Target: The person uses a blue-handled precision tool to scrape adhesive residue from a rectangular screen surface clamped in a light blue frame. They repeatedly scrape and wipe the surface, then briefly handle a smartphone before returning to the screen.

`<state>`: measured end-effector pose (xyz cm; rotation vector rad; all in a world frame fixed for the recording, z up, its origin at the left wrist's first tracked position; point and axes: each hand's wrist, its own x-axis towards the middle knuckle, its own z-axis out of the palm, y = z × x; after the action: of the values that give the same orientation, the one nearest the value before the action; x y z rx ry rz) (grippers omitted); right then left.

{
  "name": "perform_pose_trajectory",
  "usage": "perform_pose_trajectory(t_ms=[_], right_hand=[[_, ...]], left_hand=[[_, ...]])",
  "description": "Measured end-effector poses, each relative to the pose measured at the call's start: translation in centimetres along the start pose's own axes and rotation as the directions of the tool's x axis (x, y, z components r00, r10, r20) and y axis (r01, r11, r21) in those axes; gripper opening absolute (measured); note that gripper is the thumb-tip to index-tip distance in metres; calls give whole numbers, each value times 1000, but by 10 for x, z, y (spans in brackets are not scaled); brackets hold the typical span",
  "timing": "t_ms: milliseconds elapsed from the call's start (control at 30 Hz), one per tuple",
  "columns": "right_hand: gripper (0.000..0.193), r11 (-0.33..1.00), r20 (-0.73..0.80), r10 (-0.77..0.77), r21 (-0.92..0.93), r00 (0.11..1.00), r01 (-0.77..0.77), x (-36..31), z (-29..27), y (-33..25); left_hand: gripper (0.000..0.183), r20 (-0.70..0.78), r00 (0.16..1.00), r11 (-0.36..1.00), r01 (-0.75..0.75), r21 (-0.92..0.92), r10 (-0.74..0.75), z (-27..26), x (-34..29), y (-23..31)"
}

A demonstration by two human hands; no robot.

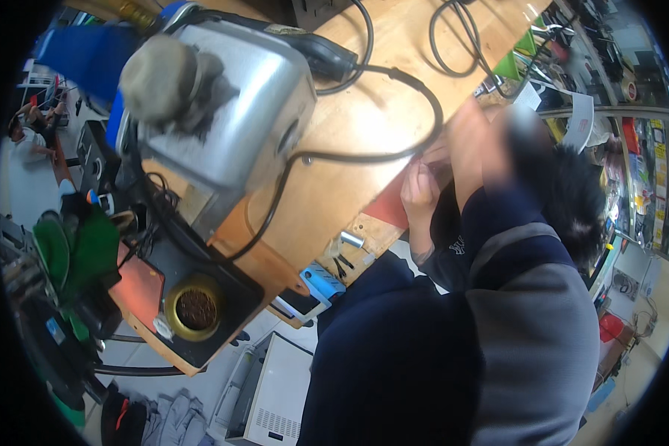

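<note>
An arm in a navy sleeve with a grey band (509,230) reaches up from my body on the right. At its end my right hand (457,141) is over the far right part of the wooden bench (357,134). Blur smears its fingers, and what they touch I cannot make out. Close beside it is another person's hand (421,192), its fingers curled inward above a reddish-brown sheet (390,208). That person's dark hair (580,197) shows behind my arm. A black cable (349,157) runs across the bench up to the hands. My left hand is out of view.
A silver metal box (230,111) bears a rounded grey lump (157,78). A dark handheld tool (305,48) lies beside it. A brass bowl (175,320) holds brown bits. Near the bench edge are a small metal cylinder (351,238) and a blue-and-white device (323,282).
</note>
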<state>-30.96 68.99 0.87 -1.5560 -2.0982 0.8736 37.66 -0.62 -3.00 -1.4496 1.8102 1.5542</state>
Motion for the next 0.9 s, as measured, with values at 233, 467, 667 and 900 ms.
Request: perform_pose_trajectory(t_ms=[233, 467, 667, 900], right_hand=[[59, 999, 73, 34, -35, 997, -32, -66, -43, 9], [59, 955, 173, -273, -68, 946, 288, -173, -95, 15], [50, 760, 381, -625, 97, 681, 643, -282, -103, 45], [55, 743, 675, -602, 278, 427, 608, -403, -41, 116]], left_hand=[[27, -160, 986, 998, -48, -48, 39, -46, 1, -32], [32, -62, 997, 995, 49, -87, -55, -31, 2, -27], [36, -52, 998, 999, 36, -27, -37, -25, 9, -69], [37, 53, 994, 993, 104, -61, -100, -34, 6, -71]])
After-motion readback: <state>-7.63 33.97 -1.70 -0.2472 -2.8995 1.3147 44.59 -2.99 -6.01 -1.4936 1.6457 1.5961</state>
